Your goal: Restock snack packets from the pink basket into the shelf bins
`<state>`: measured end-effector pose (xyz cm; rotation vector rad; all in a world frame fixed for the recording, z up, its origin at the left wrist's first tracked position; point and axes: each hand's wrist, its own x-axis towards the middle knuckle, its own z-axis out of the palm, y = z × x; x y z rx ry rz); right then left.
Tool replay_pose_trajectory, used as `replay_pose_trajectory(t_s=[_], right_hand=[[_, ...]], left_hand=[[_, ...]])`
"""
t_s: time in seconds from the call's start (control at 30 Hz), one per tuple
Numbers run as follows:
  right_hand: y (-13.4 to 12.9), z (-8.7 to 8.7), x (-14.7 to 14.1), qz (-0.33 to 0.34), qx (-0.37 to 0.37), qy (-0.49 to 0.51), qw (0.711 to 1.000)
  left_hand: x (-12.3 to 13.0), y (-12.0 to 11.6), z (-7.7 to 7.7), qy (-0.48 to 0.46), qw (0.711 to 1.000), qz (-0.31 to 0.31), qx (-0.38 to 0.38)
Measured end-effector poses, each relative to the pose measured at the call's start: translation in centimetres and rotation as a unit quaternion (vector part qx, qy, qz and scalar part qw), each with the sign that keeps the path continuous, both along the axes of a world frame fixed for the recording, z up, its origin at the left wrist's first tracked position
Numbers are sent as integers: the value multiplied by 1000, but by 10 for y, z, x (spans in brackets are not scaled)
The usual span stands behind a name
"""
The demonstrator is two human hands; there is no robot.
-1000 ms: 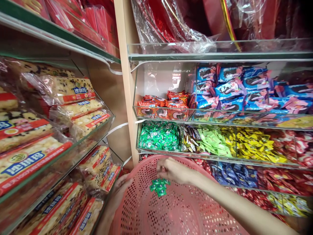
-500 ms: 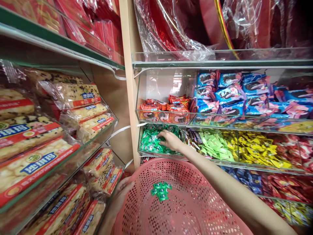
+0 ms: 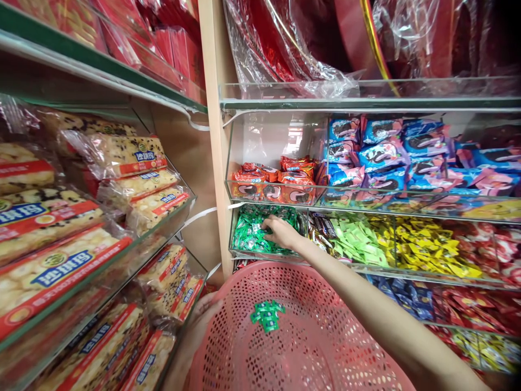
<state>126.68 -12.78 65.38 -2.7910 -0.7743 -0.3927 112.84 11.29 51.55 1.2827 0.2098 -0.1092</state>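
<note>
A pink perforated plastic basket (image 3: 345,326) is tilted toward me, with a small cluster of green-wrapped candies (image 3: 267,316) lying inside. My left hand (image 3: 204,307) is closed on the basket's left rim, its fingers partly hidden by the rim. Beyond the basket, my right hand (image 3: 281,232) reaches into a shelf bin heaped with green-wrapped candies (image 3: 248,231). Its thumb and forefinger are bent and apart, touching the pile; no candy shows between them, and the other fingers are mostly out of sight.
Clear shelf fronts (image 3: 268,193) border the bins. Right of my hand lie light green packets (image 3: 358,239) and yellow packets (image 3: 423,244). Red snack packs (image 3: 295,176) and blue cookie packs (image 3: 385,149) sit above. Wrapped puffed-grain bars (image 3: 61,260) fill the left shelves beside a wooden post (image 3: 217,163).
My right hand stays at the green candies, with its fingers slightly shifted. The basket and the view have moved only a little.
</note>
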Motion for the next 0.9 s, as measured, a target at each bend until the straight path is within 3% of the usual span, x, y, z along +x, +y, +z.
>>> replay_pose_trajectory(t_s=[0.3,0.57,0.73,0.8,0.9], right_hand=[[-3,-2,2,2,34,-10,999],[-7,7,-7,9,87,-44,995],[2,9,-50,56,177,-49,981],[6,-1,-73,87,210,-23,974],[6,-28,-100,134,175,16,975]], left_hand=[[-2,-4,4,-2,1000,13,3],[1,-1,-3,-9,999,33,25],[1,1,-2,1,1000,-2,23],[1,2,-1,-2,1000,-10,24],[2,3,-2,-9,1000,-15,25]])
